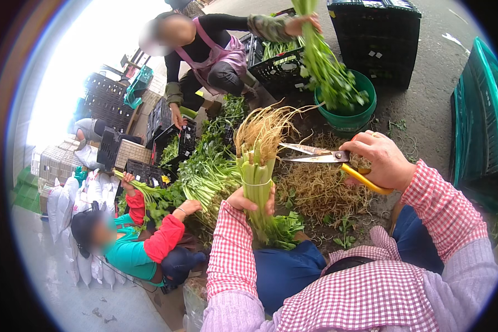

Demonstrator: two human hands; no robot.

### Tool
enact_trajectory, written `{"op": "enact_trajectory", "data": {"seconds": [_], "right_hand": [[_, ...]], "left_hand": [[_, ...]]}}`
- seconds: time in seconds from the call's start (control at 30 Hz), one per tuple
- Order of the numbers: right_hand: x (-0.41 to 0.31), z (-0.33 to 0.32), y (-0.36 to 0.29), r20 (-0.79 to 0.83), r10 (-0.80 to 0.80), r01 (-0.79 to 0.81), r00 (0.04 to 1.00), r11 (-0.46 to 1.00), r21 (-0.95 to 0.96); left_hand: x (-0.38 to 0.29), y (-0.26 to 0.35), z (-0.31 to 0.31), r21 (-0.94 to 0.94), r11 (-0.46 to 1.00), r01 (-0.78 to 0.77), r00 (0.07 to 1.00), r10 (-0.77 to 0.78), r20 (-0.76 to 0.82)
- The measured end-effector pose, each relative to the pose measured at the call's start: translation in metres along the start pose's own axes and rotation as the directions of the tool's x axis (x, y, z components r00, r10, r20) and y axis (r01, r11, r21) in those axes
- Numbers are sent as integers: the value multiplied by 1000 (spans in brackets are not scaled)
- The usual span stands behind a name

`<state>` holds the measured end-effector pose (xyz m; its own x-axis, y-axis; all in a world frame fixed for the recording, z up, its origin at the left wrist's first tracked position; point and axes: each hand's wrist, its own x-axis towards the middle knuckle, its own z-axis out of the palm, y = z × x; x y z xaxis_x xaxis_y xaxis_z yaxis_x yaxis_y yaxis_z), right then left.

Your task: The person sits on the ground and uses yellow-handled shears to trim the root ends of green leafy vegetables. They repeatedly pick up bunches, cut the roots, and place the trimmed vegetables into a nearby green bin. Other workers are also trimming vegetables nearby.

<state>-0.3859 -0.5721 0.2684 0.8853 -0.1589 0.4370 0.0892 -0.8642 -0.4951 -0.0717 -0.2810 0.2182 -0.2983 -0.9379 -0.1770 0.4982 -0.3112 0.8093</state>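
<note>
My left hand (251,202) grips a bunch of celery (257,178), held upside down with its roots (261,128) upward and its leaves toward my lap. A thin band runs around the stalks. In my right hand (375,159) is a pair of scissors (336,157) with yellow handles. Their blades stand apart, with the tips beside the lower part of the roots; whether they touch cannot be told. Below the scissors lies a heap of cut roots (332,191) on the ground. Loose leafy stalks (207,178) lie in a pile left of the bunch.
A green bucket (344,116) stands beyond the root heap. One co-worker (216,54) holds a leafy bunch above it; another (145,245) handles stalks at the left. Black crates (373,45) stand at the back, a green-lined crate (481,120) at the right, and white sacks (66,203) at far left.
</note>
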Motion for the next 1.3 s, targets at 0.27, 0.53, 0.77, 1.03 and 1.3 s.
{"op": "enact_trajectory", "data": {"seconds": [0.27,0.53,0.77,1.03,1.3], "right_hand": [[5,6,2,-127,-68,51,990,990,-130],[6,9,-10,-165,-88,38,982,958,-286],[5,3,3,-192,-90,30,977,955,-294],[9,9,-3,-192,-79,25,978,962,-271],[6,23,-8,-150,-74,61,986,994,-90]], "left_hand": [[3,-1,1,12,1000,25,999,-25,23],[5,-5,4,-19,1000,13,1000,-13,4],[8,-5,1,-67,998,-8,998,12,57],[10,-8,4,-73,997,29,998,-25,52],[16,-9,18,-27,988,155,985,-157,-78]]}}
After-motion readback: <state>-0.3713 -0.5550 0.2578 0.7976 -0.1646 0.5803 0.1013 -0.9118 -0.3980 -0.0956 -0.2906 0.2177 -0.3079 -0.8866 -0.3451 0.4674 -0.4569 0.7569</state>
